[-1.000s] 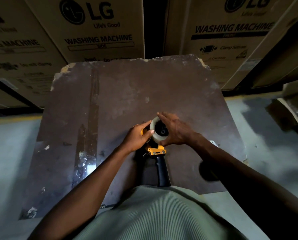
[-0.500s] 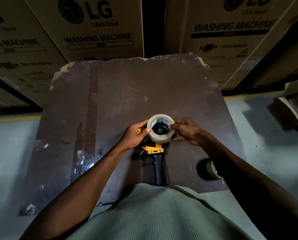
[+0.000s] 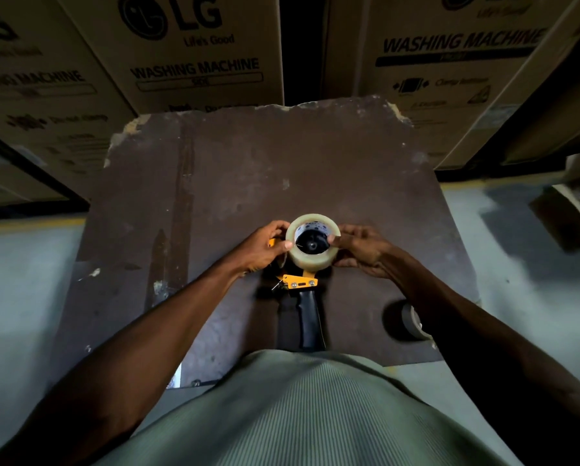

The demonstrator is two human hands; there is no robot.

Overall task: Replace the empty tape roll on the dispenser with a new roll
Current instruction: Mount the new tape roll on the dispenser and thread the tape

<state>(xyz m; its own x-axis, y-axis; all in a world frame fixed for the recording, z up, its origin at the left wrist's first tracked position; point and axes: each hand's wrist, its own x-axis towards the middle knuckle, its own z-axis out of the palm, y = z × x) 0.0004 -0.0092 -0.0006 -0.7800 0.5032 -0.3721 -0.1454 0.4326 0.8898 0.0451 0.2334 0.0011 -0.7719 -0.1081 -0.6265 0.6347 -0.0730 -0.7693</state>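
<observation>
A yellow tape dispenser (image 3: 300, 280) with a black handle (image 3: 308, 322) lies on the brown board (image 3: 214, 183), handle toward me. A clear tape roll (image 3: 312, 258) sits over the dispenser's black hub (image 3: 312, 242). My left hand (image 3: 265, 247) grips the roll's left side and the dispenser's yellow front, thumb on the roll's rim. My right hand (image 3: 362, 247) pinches the roll's right rim with thumb and fingers. A dark, thin roll (image 3: 408, 319) lies on the board under my right forearm, partly hidden.
Large cardboard washing-machine boxes (image 3: 194, 55) stand right behind the board. Grey floor (image 3: 19, 297) lies to both sides. A broken cardboard piece (image 3: 574, 210) sits at the right edge. My green shirt (image 3: 298, 415) covers the board's near edge.
My right hand slid from on top of the roll to its right rim, uncovering the roll and hub. The roll now sits a little lower over the hub. The dark roll came into view.
</observation>
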